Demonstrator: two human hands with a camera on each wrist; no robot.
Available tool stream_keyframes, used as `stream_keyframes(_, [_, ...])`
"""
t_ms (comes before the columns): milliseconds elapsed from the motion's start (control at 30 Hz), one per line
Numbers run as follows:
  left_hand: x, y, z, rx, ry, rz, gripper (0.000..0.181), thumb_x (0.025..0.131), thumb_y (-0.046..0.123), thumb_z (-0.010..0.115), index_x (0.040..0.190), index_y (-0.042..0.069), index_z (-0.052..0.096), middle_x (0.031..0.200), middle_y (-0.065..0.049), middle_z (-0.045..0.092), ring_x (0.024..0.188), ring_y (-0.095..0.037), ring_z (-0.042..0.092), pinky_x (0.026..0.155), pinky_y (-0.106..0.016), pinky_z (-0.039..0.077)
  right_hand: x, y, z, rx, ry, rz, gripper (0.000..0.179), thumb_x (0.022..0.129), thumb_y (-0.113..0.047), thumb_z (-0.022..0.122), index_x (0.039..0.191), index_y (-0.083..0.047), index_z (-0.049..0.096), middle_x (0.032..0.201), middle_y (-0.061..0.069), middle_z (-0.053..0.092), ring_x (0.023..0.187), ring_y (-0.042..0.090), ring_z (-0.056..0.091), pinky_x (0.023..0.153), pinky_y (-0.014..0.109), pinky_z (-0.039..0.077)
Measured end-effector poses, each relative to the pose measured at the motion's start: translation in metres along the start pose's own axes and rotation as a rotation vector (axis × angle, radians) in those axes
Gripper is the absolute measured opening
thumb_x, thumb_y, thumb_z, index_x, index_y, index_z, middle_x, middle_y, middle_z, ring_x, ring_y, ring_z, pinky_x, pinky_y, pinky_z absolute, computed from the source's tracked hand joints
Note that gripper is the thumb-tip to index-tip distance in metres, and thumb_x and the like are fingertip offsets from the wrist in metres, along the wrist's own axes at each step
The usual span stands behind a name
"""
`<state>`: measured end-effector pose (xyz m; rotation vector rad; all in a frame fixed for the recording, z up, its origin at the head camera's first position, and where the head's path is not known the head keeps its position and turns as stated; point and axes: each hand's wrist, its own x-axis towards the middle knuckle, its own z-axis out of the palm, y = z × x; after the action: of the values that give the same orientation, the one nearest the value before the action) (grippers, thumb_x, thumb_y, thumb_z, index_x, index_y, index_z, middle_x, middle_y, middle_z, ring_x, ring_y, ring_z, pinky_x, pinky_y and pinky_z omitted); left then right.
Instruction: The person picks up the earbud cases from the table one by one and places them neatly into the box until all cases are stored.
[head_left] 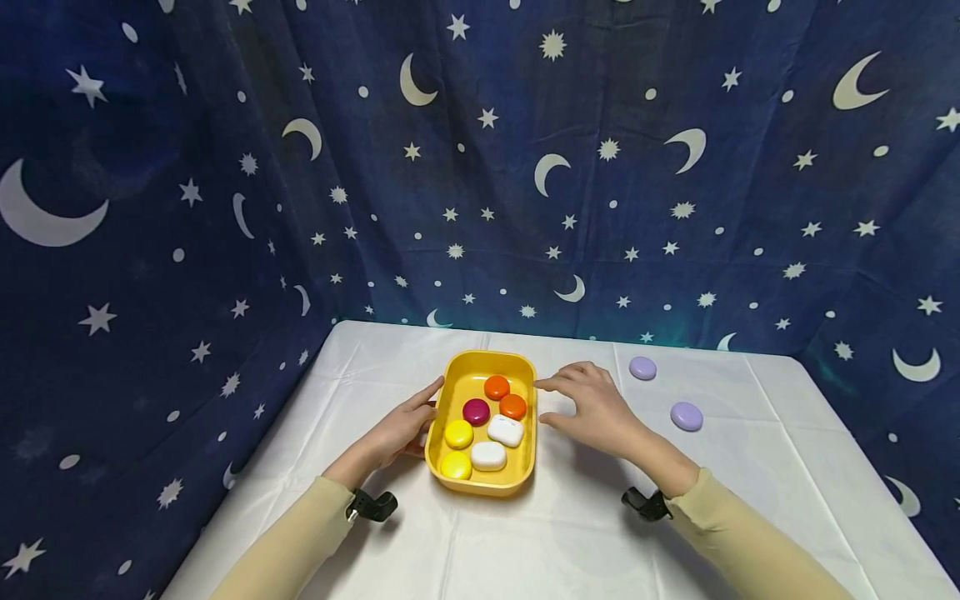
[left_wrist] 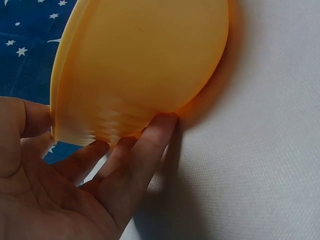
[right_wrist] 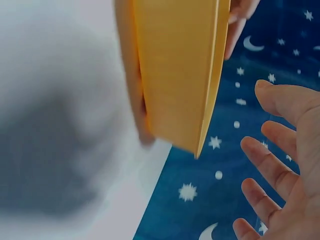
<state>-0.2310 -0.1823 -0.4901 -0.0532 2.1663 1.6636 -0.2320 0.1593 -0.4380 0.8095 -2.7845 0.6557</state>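
Note:
A yellow tray (head_left: 480, 485) with rounded corners stands on the white table. My left hand (head_left: 399, 429) grips its left side, thumb at the rim; in the left wrist view, the fingers (left_wrist: 156, 131) press against the tray's outer wall (left_wrist: 145, 55). Inside lie two glossy orange discs (head_left: 497, 387), a dark red disc (head_left: 476, 412), two yellow discs (head_left: 458, 433) and two white rounded oblong cases (head_left: 506, 430). Just off the tray's right side is my right hand (head_left: 596, 412), holding nothing, its fingers spread and slightly bent; the right wrist view shows them apart from the tray wall (right_wrist: 175, 75).
Two lilac discs (head_left: 642, 368) lie on the white-covered table (head_left: 577, 533), to the right beyond my right hand. A dark blue curtain (head_left: 510, 167) with moons and stars hangs behind the table and along its sides.

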Motion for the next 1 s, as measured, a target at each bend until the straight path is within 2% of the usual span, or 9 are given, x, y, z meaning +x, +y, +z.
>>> stream_keyframes(367, [0.002,-0.003,-0.002,-0.014,-0.015,0.002,0.062,0.104,0.026,0.047,0.162,0.04,0.029,0.158,-0.021,0.039,0.11,-0.029,0.066,0.076,-0.043,0.062,-0.016,0.029,-0.018,0.02,0.047,0.044,0.049,0.084,-0.036,0.083,0.131,-0.025,0.071,0.119,-0.001,0.068,0.125,0.03,0.047,0.104,0.056,0.033])
stream_keyframes(533, [0.001,-0.004,-0.002,-0.015,-0.029,0.003,0.063,0.104,0.025,0.046,0.162,0.04,0.027,0.159,-0.021,0.038,0.111,-0.029,0.066,0.076,-0.042,0.062,-0.028,0.048,-0.025,0.019,0.065,0.067,0.05,0.085,-0.035,0.083,0.132,-0.023,0.071,0.119,0.001,0.068,0.125,0.032,0.046,0.103,0.059,0.031])
stream_keyframes(833, [0.001,-0.003,-0.001,-0.022,-0.035,0.016,0.062,0.105,0.026,0.047,0.162,0.04,0.028,0.156,-0.02,0.042,0.109,-0.028,0.067,0.076,-0.042,0.062,-0.058,0.095,-0.043,0.005,0.04,0.206,0.053,0.088,-0.036,0.08,0.135,-0.015,0.067,0.124,0.013,0.068,0.13,0.041,0.041,0.104,0.065,0.026])
stream_keyframes(1000, [0.001,-0.003,-0.002,-0.017,-0.046,0.023,0.063,0.105,0.026,0.046,0.163,0.039,0.026,0.154,-0.021,0.045,0.109,-0.029,0.067,0.076,-0.042,0.062,-0.072,0.113,-0.049,-0.019,0.043,0.261,0.055,0.088,-0.038,0.079,0.134,-0.01,0.067,0.128,0.019,0.064,0.13,0.045,0.04,0.102,0.068,0.027])
